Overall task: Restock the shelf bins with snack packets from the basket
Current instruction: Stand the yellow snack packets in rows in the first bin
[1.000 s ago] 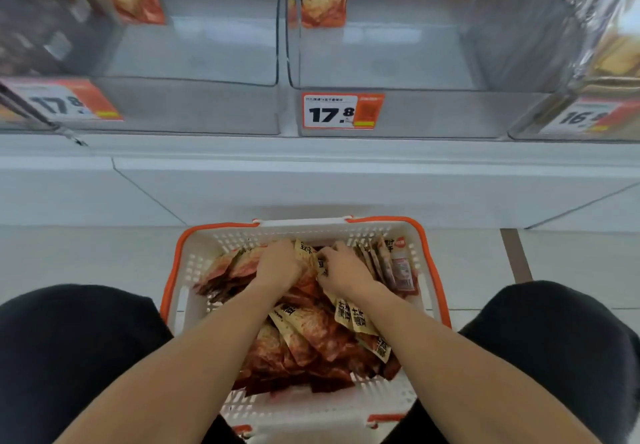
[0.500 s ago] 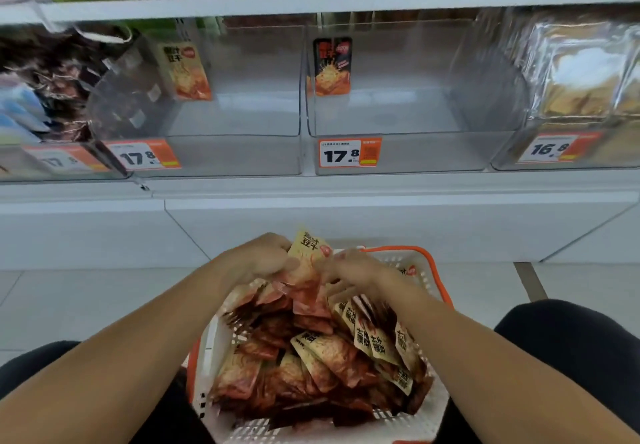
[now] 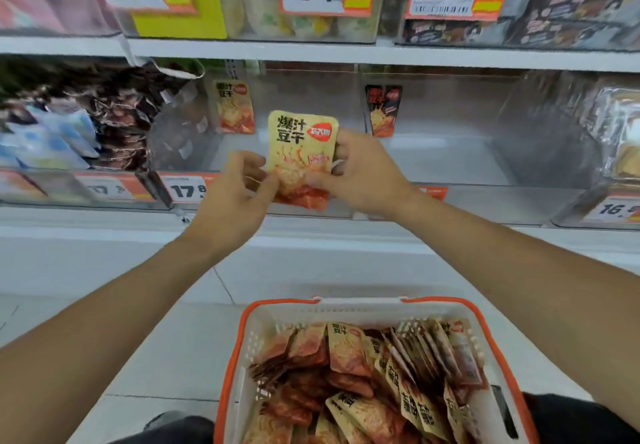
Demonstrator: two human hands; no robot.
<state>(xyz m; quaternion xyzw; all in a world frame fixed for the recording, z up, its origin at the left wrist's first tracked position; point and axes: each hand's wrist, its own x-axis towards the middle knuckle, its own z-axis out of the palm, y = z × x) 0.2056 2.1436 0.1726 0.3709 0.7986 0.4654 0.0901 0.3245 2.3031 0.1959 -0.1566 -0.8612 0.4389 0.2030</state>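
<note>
Both hands are raised in front of the shelf and share one flat, yellow-and-red foil snack packet (image 3: 300,158) printed with black characters: the left hand (image 3: 235,198) pinches its lower left edge with curled fingers and thumb, and the right hand (image 3: 360,173) grips its right side and lower corner, thumb across the front. The packet stands upright, its long axis running top to bottom, face towards the camera, held in the air just before the front wall of the clear plastic shelf bin on the left (image 3: 242,153), the one with a matching yellow sample packet (image 3: 232,106) stuck at its back. The neighbouring clear plastic bin on the right (image 3: 450,159) carries a darker, black-and-red sample packet (image 3: 382,109), so the match in colour suggests the left bin is the target, though that is a judgement from the labels alone. That bin lies straight ahead of the hands and a little to the left, so the left hand is the nearer one, and the move ahead calls for carrying the packet forward over the bin's front lip and down. Both bins look nearly bare inside. Below, between the person's knees, the white plastic basket with an orange rim (image 3: 242,339) holds a heap of similar red and yellow packets (image 3: 363,384), so most of the restocking seems yet to be done.
</note>
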